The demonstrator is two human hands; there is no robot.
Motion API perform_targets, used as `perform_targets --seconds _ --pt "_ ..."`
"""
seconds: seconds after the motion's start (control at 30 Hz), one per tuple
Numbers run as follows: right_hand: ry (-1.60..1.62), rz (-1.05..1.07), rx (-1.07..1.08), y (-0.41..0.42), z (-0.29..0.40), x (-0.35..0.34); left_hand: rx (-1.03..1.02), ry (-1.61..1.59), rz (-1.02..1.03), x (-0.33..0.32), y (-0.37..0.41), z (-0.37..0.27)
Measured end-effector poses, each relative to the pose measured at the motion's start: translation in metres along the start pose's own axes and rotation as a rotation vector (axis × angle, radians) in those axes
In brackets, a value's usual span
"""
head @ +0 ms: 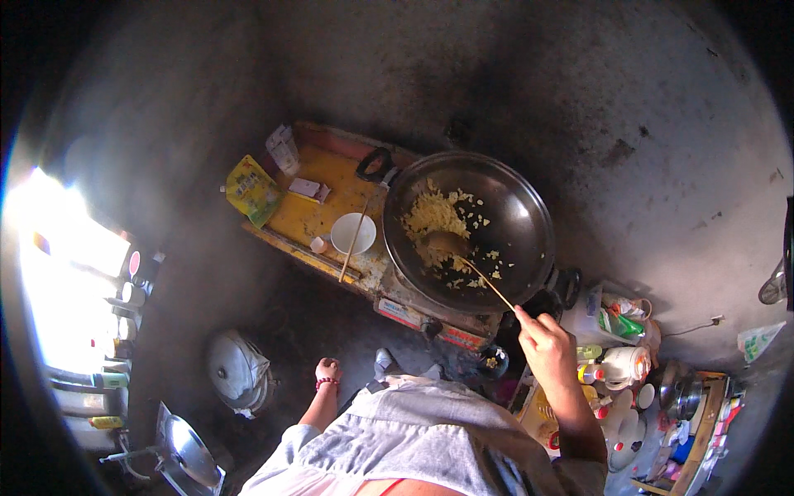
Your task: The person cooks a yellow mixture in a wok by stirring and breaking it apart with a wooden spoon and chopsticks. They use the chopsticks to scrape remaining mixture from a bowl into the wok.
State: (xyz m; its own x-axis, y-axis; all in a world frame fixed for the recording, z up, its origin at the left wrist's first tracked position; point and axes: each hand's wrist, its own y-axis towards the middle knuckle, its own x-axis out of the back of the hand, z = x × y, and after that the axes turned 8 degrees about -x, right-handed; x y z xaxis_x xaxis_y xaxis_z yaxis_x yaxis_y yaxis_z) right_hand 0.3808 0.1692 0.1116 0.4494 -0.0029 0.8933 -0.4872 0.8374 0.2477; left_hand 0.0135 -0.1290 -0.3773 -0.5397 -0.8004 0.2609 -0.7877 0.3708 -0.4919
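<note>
A large dark wok (515, 254) with two black handles stands on a gas stove (409, 310). Chopped pale yellow food, perhaps egg, (434, 211) lies mostly in its left half, with loose bits scattered to the right. My right hand (547, 341) grips the thin handle of a spatula (446, 243) at the wok's near edge, and the spatula's broad head rests in the food. Low beside my body, away from the stove, my left hand (328, 369) hangs with its fingers curled and a red bead bracelet on the wrist. Whether it holds anything cannot be seen.
Left of the wok, a white bowl (353, 234) bears chopsticks (352, 251) across it, near an eggshell (319, 245) and a yellow-green pouch (251, 189). A plastic bin (589, 316) and a white jug (623, 366) stand at right. A lidded pot (239, 372) is at lower left.
</note>
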Motion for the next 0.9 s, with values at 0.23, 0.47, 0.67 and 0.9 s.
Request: perform_targets --seconds 0.23,0.47,0.67,0.9 --pt "-0.017 0.065 -0.019 -0.007 -0.003 0.015 0.067 0.060 -0.029 0.001 -0.014 -0.006" --pt "-0.002 0.087 -0.077 -0.014 -0.005 0.030 0.052 0.051 -0.073 0.010 -0.029 -0.009" --pt "0.005 0.072 -0.148 -0.007 -0.006 0.053 0.044 0.007 -0.048 0.007 -0.031 -0.016" --pt "0.022 0.063 -0.146 0.005 -0.008 0.034 -0.028 0.174 -0.012 0.005 -0.002 0.010"
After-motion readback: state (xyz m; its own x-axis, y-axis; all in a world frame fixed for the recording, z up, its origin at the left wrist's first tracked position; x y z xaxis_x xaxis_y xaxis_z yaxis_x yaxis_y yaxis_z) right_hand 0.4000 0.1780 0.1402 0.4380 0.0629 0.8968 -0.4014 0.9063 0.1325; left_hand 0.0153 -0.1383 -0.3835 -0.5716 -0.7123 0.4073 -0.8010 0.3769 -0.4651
